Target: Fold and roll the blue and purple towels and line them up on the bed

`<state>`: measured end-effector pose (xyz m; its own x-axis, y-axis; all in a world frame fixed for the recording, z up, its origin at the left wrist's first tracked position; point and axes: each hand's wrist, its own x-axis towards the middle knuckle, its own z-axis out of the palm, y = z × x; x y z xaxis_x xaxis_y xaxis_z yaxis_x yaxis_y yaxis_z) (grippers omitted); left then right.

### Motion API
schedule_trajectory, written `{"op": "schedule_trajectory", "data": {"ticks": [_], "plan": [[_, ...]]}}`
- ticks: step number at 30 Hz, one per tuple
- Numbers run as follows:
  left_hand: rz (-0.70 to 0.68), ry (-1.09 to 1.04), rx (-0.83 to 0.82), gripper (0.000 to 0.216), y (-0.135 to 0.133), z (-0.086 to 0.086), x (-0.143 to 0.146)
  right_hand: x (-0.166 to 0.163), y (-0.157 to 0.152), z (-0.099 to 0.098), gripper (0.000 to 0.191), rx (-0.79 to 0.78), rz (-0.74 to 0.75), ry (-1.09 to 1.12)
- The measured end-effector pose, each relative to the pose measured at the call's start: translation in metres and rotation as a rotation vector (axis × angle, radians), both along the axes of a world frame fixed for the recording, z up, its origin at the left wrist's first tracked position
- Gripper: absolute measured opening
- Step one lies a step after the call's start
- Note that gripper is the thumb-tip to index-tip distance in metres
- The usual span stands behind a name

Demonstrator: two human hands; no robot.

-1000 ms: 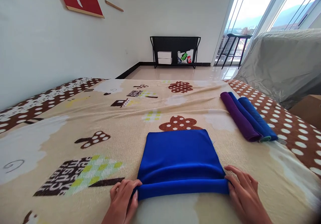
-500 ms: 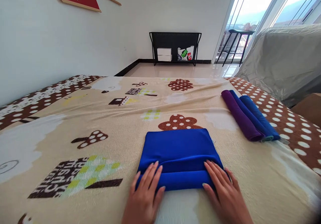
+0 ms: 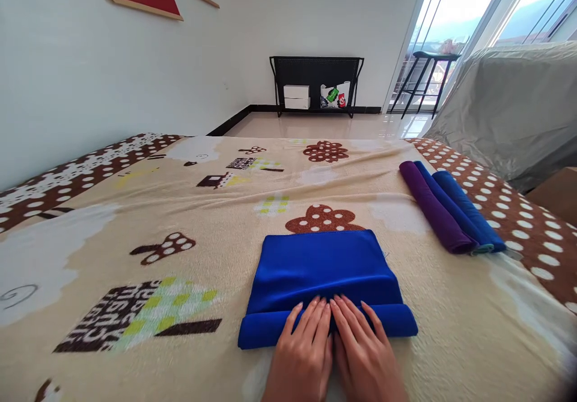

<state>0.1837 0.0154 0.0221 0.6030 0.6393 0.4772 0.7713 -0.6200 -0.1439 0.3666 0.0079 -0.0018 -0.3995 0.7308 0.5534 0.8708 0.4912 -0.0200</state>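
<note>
A blue cloth [image 3: 315, 264] lies on the blanket [image 3: 216, 222], its near end rolled up and its far part flat with a crease across it. My left hand [image 3: 304, 345] rests on the middle of the roll, fingers stretched over the top. Right beside it, my right hand [image 3: 363, 345] lies on the roll too, its fingers straight and pointing away from me. The index fingers are almost touching. Both thumbs are mostly hidden. The roll's two ends stick out on either side of my hands.
At the right lie a rolled purple cloth [image 3: 433, 210] and two blue rolls [image 3: 469, 210] side by side. A black rack [image 3: 318, 77] stands against the far wall, with a stool [image 3: 428, 80] near the window. A grey cover [image 3: 518, 101] drapes something at right.
My hands have moved inward from the two ends of the roll to its middle, and now lie side by side. The roll's ends are uncovered and spread wider.
</note>
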Motion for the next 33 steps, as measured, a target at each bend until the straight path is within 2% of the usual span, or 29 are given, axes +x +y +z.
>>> {"op": "schedule_trajectory", "data": {"ticks": [3,7,9,12,15,17,19,21,24,27,29,31,33], "plan": [[0.137,0.015,-0.016,0.044,0.006,-0.006,-0.006,0.0,0.006,0.0,0.047,-0.041,-0.069,-0.038],[0.354,-0.032,-0.033,0.05,-0.001,-0.021,-0.051,0.04,0.006,-0.009,0.063,-0.072,-0.214,-0.074],[0.401,-0.085,-0.033,0.05,-0.006,-0.026,-0.07,0.057,0.003,-0.015,0.064,-0.086,-0.254,-0.076],[0.425,-0.152,0.017,0.049,-0.011,-0.027,-0.074,0.059,-0.001,-0.017,0.062,-0.077,-0.297,-0.066],[0.375,-0.136,0.06,0.048,-0.009,-0.018,-0.052,0.036,-0.003,-0.012,0.053,-0.052,-0.301,-0.061],[0.232,-0.073,0.035,0.046,-0.005,-0.01,-0.031,0.014,-0.001,-0.006,0.048,-0.055,-0.21,-0.053],[0.113,-0.029,-0.02,0.043,0.002,-0.004,-0.011,-0.002,0.005,0.0,0.05,-0.079,-0.093,-0.039],[0.089,-0.02,-0.076,0.041,0.008,-0.002,-0.002,-0.004,0.012,0.003,0.051,-0.124,-0.007,-0.048],[0.183,-0.006,-0.123,0.045,0.013,-0.005,-0.016,0.019,0.02,0.002,0.046,-0.203,-0.062,-0.078],[0.369,-0.023,-0.084,0.052,0.011,-0.015,-0.047,0.057,0.02,-0.006,0.062,-0.222,-0.217,-0.058],[0.448,-0.04,-0.065,0.053,0.008,-0.02,-0.063,0.073,0.016,-0.012,0.068,-0.21,-0.255,-0.05],[0.472,-0.049,-0.053,0.05,0.006,-0.021,-0.066,0.076,0.012,-0.016,0.068,-0.187,-0.28,-0.047],[0.468,-0.058,-0.028,0.045,0.008,-0.017,-0.057,0.067,0.01,-0.014,0.065,-0.148,-0.307,-0.044]]}}
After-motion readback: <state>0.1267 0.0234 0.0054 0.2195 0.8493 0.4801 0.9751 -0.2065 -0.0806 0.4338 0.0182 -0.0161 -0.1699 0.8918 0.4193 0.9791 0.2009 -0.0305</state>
